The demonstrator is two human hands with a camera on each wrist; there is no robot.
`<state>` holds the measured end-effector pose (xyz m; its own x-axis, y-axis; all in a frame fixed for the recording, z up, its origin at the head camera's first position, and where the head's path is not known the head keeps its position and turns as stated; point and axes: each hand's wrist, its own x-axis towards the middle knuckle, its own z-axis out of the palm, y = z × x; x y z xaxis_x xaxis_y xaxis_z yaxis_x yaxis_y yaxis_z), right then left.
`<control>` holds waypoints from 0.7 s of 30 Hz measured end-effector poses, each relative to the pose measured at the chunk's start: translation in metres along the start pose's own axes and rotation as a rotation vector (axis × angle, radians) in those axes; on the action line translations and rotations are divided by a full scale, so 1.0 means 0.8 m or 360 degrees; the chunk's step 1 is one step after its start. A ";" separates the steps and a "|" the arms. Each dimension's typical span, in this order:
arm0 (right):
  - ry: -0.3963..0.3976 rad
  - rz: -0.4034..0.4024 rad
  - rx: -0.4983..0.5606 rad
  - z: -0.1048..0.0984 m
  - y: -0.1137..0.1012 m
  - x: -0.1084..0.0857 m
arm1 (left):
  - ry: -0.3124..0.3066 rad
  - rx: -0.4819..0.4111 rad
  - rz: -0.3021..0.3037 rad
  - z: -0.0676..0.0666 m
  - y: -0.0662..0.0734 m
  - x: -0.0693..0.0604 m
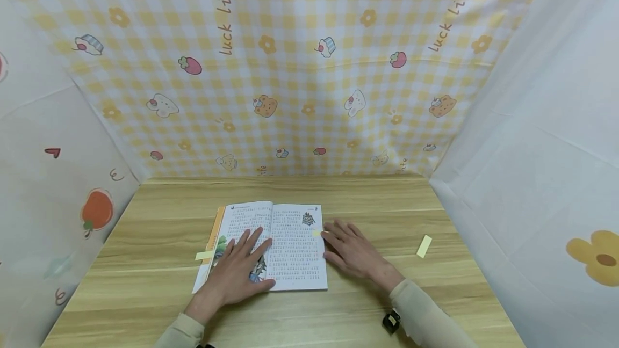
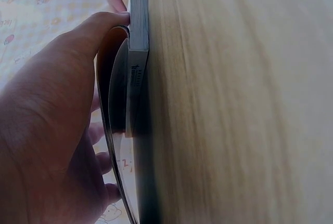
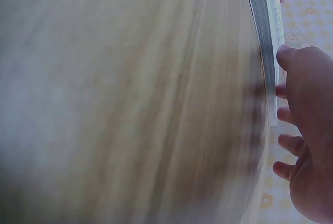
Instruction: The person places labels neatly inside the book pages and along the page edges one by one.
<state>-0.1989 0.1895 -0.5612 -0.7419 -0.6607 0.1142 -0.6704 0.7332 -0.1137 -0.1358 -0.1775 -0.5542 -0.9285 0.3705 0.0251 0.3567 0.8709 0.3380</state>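
Note:
An open book (image 1: 296,262) lies on the wooden table, with printed text and small pictures on its pages. My left hand (image 1: 232,278) rests spread on the left page, its thumb near the lower end of the spine; the left wrist view shows that page side bowed beneath the palm (image 2: 57,94). At the book's right edge, my right hand (image 1: 355,254) touches the page margin with its fingertips, beside a pale yellow sticky strip (image 1: 316,233). Another yellow strip (image 1: 204,255) sticks out from the left edge. In the right wrist view the right thumb (image 3: 286,55) meets the page edge.
A loose yellow strip (image 1: 424,246) lies on the wooden table (image 1: 377,197) to the right of my right hand. A patterned yellow checked cloth (image 1: 290,79) hangs behind the table, and white cloths hang at both sides. A black device (image 1: 391,321) is at the right wrist.

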 end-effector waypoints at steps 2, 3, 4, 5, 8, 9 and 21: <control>0.0009 0.0003 0.0021 0.000 0.001 -0.003 | -0.0008 -0.0002 0.0001 -0.001 0.001 0.000; 0.0019 0.0004 0.0030 0.001 0.002 -0.004 | -0.0012 -0.0001 0.0001 -0.001 0.001 0.000; 0.0020 0.0012 0.0035 0.001 0.002 -0.006 | -0.0016 0.0001 0.0001 -0.002 0.001 0.000; 0.0022 0.0017 0.0041 0.000 0.003 -0.007 | -0.0020 0.0002 0.0001 -0.002 0.001 0.000; 0.0038 0.0023 0.0053 0.000 0.004 -0.011 | -0.0030 0.0006 -0.0003 -0.002 0.001 0.001; 0.0045 0.0023 0.0050 0.000 0.005 -0.012 | -0.0035 0.0005 -0.0005 -0.002 0.001 0.001; 0.0138 -0.0052 0.0093 -0.008 0.001 -0.027 | -0.0023 -0.0009 -0.0001 -0.002 0.001 0.001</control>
<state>-0.1831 0.2051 -0.5573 -0.7178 -0.6659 0.2034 -0.6956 0.6991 -0.1659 -0.1360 -0.1769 -0.5527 -0.9271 0.3745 0.0115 0.3555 0.8694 0.3431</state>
